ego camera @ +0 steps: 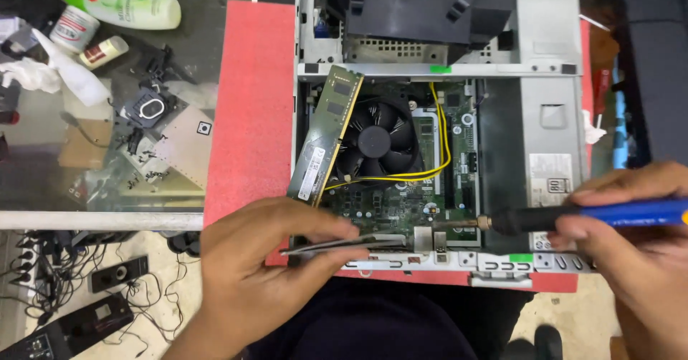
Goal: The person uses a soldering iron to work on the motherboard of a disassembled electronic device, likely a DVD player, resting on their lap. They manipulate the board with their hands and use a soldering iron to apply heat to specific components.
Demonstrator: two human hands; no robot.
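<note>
Glass-topped table point(43, 188) carries a red rectangular mat point(251, 116) with an open metal computer case point(552, 59) on it. On the glass left: green-white plastic bottle point(122, 5), small white jar point(74, 29), crumpled white tissue point(32, 73), black square frame point(149, 107).

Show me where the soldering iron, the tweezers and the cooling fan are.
Soldering iron point(566, 218), head view, on its black barrel.
Tweezers point(358, 244), head view, on the metal arms.
Cooling fan point(378, 142), head view, on its round hub.
</note>
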